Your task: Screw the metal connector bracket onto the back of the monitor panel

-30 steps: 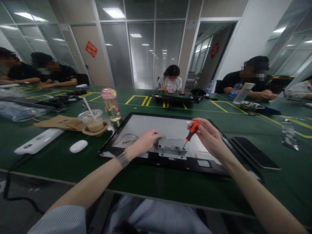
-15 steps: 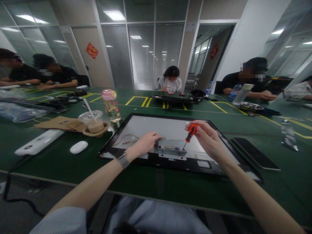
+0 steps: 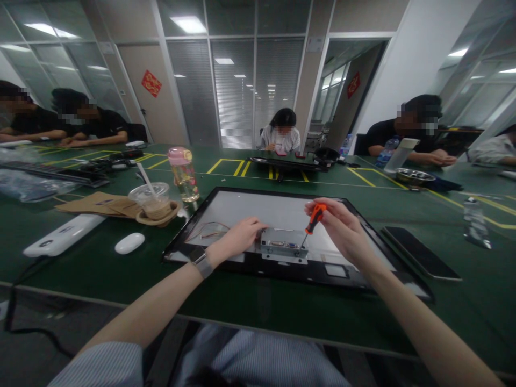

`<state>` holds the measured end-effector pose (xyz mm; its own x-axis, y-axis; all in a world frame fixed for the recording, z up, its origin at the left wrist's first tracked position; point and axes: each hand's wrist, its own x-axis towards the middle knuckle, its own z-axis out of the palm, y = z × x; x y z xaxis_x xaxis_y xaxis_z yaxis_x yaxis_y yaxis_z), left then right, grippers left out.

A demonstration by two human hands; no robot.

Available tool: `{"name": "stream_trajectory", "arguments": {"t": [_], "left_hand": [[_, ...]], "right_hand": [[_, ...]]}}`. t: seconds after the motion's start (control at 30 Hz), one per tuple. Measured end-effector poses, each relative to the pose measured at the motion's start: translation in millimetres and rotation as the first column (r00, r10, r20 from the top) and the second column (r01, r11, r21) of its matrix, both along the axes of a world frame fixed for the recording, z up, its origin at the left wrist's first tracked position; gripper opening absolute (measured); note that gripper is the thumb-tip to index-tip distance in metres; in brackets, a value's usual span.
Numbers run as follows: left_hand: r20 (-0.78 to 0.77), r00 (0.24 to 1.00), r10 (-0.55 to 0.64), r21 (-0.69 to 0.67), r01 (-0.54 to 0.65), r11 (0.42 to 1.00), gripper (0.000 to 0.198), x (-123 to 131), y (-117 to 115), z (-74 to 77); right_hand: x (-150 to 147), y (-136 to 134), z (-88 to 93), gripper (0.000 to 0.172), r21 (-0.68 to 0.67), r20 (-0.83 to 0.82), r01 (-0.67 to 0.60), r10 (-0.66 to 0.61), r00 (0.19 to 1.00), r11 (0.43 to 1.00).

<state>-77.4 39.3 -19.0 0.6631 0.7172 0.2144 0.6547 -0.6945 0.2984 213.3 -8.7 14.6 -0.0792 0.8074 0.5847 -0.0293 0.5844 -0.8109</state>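
Note:
An orange-and-black screwdriver (image 3: 316,217) is in my right hand (image 3: 338,223), pinched between the fingers and tilted. Its tip reaches down to the right part of a metal port box (image 3: 284,242), which has a blue connector and a second connector on its front side. My left hand (image 3: 242,235) grips the box's left end with fingers bent; the fingertips are partly hidden. Under both hands lies a monitor panel (image 3: 258,201), with a grey-white back and a black frame. Thin wires (image 3: 207,230) run across the panel left of my left hand.
Left of the panel are a pink-lidded bottle (image 3: 184,174), an iced drink cup (image 3: 151,196), a white mouse (image 3: 129,243) and a white device (image 3: 64,235). A phone (image 3: 419,252) lies right. Another panel (image 3: 288,164) is farther back; several people sit around the table.
The view has shifted very slightly. My right hand and the screwdriver have barely moved, and my left hand stays at the port box.

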Motion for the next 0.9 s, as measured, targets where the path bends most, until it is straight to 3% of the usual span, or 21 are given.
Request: {"name": "stream_trajectory", "arguments": {"t": [0.13, 0.33, 0.6, 0.77, 0.9], "left_hand": [[0.010, 1.000, -0.005, 0.000, 0.005, 1.000, 0.047, -0.6, 0.5, -0.9], [-0.005, 1.000, -0.009, 0.008, 0.009, 1.000, 0.046, -1.5, 3.0, -3.6], [-0.007, 1.000, -0.014, 0.037, 0.014, 0.999, 0.046, -2.4, 3.3, -4.9], [-0.012, 1.000, -0.009, 0.028, 0.010, 1.000, 0.046, -1.8, 2.3, -3.8], [-0.031, 1.000, 0.000, 0.015, 0.000, 1.000, 0.046, -1.3, 0.7, -1.5]], "right_hand": [[1.7, 1.8, -0.1, 0.021, -0.044, -0.054, -0.069, 0.067, 0.996, 0.997], [2.6, 0.8, 2.8, 0.031, -0.117, -0.036, -0.127, 0.123, 0.992, 0.985], [4.5, 1.7, -0.4, 0.022, -0.062, -0.022, -0.095, 0.093, 0.995, 0.994], [5.6, 2.3, -0.4, 0.033, -0.078, -0.021, -0.066, 0.065, 0.998, 0.995], [4.2, 2.6, -1.5, 0.024, -0.060, -0.043, -0.107, 0.105, 0.994, 0.992]]}}
